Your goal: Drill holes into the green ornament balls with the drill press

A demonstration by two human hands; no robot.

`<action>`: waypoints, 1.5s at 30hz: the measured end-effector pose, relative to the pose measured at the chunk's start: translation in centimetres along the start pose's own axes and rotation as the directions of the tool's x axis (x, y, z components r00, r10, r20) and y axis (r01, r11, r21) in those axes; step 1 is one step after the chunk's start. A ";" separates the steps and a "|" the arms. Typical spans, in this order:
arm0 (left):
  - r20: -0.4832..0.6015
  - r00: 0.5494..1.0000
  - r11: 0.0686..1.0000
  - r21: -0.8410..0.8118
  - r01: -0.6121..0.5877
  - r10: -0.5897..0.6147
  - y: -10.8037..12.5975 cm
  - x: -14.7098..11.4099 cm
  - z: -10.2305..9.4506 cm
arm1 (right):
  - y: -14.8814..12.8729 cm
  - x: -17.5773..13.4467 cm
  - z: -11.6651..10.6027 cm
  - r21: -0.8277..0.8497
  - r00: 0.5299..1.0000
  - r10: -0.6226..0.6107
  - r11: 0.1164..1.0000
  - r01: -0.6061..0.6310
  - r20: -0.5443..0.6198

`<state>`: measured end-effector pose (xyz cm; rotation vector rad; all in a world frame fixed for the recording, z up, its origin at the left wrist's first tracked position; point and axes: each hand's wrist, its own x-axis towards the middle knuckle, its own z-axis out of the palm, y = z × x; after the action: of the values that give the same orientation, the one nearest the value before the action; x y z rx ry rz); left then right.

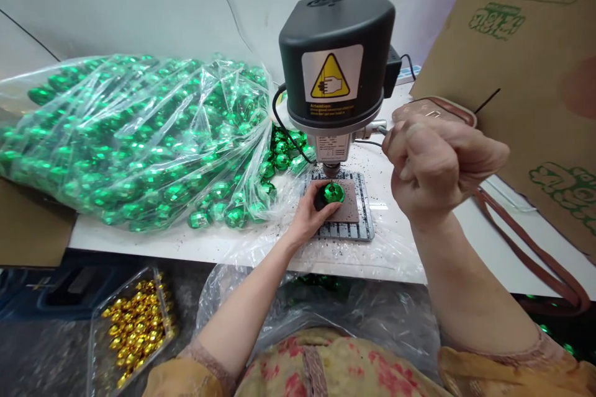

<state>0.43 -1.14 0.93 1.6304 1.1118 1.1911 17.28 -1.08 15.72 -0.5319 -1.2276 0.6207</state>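
Note:
My left hand (308,216) is closed around a shiny green faceted ball (334,193), with thumb and fingers on its sides. The ball rests over a brownish pad (349,211) on the slotted metal base (366,231) of a small bench drill press (338,31). Directly above it is the drill chuck (332,169); whether the bit touches the ball I cannot tell. On the right, my right hand (431,164) is a fist around the drill press handle (375,129), whose grip is hidden by the fingers.
A large clear bag (139,142) of green balls lies left of the drill press, with loose ones by its mouth. Dark shavings dot the white table (177,242). A cardboard box (526,74) and brown strap (526,245) are at right. A clear bin (95,347) of gold balls sits lower left.

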 end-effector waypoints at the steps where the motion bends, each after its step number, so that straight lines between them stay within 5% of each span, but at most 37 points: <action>1: 0.002 1.000 1.000 -0.001 0.000 0.000 0.1 0.0 0.0 | 0.3 0.1 0.1 -0.005 0.990 -0.131 0.991 0.131 -0.059; 4: 0.003 1.000 1.000 -0.011 0.000 0.000 0.2 0.0 0.0 | 1.1 0.3 0.7 -0.025 0.923 -0.368 0.929 0.368 -0.113; 8: -0.003 1.000 1.000 -0.017 0.000 0.000 -0.1 0.0 0.1 | 1.5 0.2 0.8 0.022 0.910 -0.405 0.913 0.408 -0.087; 13: 0.021 0.999 0.999 0.028 -0.034 0.033 -0.8 0.0 0.1 | 1.9 -0.1 -0.1 0.025 0.831 -0.556 0.831 0.555 0.023; 25: 0.027 0.999 0.998 0.040 -0.039 0.038 -0.7 -0.1 0.0 | 1.8 -0.4 -0.4 0.037 0.849 -0.524 0.852 0.523 0.073; 32: 0.020 0.999 0.998 0.064 -0.028 0.027 -0.4 -0.1 -0.1 | -0.1 2.0 1.5 0.019 0.926 -0.359 0.931 0.363 -0.120; 38: 0.032 0.999 0.997 0.068 -0.025 0.023 -0.5 0.0 -0.2 | -1.8 5.6 2.0 0.095 0.996 -0.061 0.993 0.067 -0.060; 45: 0.007 1.000 0.997 0.080 -0.008 0.007 -0.1 0.0 -0.3 | -0.5 8.2 2.0 0.076 0.998 0.049 0.996 -0.046 -0.040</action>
<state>0.14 -1.11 0.88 1.6989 1.1629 1.1585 17.21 4.29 22.28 -0.5096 -1.1503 0.6903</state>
